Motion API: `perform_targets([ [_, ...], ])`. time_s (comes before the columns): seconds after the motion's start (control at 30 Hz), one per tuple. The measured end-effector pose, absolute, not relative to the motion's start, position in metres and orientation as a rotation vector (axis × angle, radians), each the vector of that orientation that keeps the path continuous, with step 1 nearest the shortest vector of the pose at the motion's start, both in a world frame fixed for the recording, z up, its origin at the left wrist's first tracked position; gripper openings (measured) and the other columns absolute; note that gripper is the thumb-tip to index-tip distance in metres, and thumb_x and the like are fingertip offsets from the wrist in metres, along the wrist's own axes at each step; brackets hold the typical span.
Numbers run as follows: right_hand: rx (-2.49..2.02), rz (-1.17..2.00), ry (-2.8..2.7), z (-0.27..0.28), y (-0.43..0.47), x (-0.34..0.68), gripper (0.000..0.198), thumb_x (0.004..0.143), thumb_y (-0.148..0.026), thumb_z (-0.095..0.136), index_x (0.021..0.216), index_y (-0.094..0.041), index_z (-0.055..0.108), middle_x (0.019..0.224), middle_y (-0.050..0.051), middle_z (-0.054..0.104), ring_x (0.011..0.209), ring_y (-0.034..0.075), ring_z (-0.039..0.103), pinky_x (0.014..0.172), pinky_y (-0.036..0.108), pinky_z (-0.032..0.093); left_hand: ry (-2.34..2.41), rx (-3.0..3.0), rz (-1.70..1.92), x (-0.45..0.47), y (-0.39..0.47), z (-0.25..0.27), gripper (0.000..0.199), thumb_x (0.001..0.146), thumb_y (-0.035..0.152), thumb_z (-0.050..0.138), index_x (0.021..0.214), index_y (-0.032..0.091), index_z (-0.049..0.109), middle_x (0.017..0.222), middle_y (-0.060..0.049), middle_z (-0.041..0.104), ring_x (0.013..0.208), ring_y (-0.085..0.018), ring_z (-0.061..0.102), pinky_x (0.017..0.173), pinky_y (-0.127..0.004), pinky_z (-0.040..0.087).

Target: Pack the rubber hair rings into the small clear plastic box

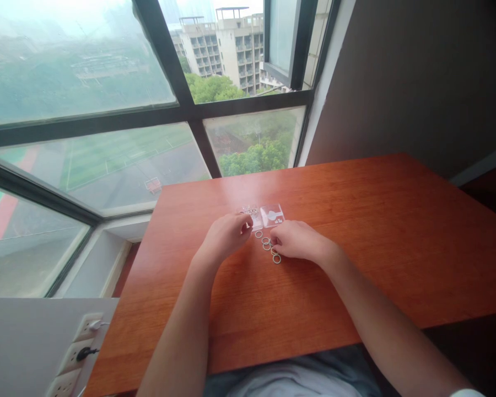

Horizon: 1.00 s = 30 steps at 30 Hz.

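Rings (267,243) on table (376,237), case (268,223) behind them

Legible text: none is showing; clear case (278,209): pale shapes (274,215) are appearing, too small for telling as print; numbers, brands, signs: none are reading clearly

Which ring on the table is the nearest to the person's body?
The lowest ring in view; the other visible loose rings lie closer to the clear case.

Reddish wooden table (397,231) beside dark-framed windows (194,112), shadowed grey wall (413,82) at right.
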State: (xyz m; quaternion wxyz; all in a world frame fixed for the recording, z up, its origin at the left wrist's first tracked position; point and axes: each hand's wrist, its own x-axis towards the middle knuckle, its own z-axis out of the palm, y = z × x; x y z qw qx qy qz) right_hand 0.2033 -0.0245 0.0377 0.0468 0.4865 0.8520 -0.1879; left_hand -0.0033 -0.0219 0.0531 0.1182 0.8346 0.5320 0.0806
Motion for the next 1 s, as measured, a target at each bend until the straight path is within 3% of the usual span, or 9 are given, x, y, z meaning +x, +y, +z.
perform_targets([
  [0.3, 1.509, -0.482, 2.574, 0.04, -0.027, 0.201, 0.015, 0.076, -0.027, 0.056, 0.071, -0.026, 0.07, 0.076, 0.002, 0.07, 0.07, 0.019, 0.063, 0.054, 0.026, 0.029, 1.552, 2.447, 0.21, -0.001, -0.024, 0.055, 0.013, 0.082, 0.019, 0.05, 0.077, 0.02, 0.062, 0.079, -0.003, 0.067, 0.065, -0.013, 0.055, 0.057, -0.023, 0.033],
  [1.0, 1.459, -0.655, 2.546, 0.04, -0.023, 0.208, 0.015, 0.075, -0.023, 0.058, 0.078, -0.027, 0.072, 0.08, 0.0, 0.071, 0.073, 0.016, 0.061, 0.057, 0.024, 0.032, 1.487, 2.51, 0.077, 0.014, -0.03, 0.05, 0.017, 0.081, 0.018, 0.049, 0.082, 0.021, 0.065, 0.083, -0.003, 0.069, 0.065, -0.014, 0.056, 0.056, -0.024, 0.033],
])
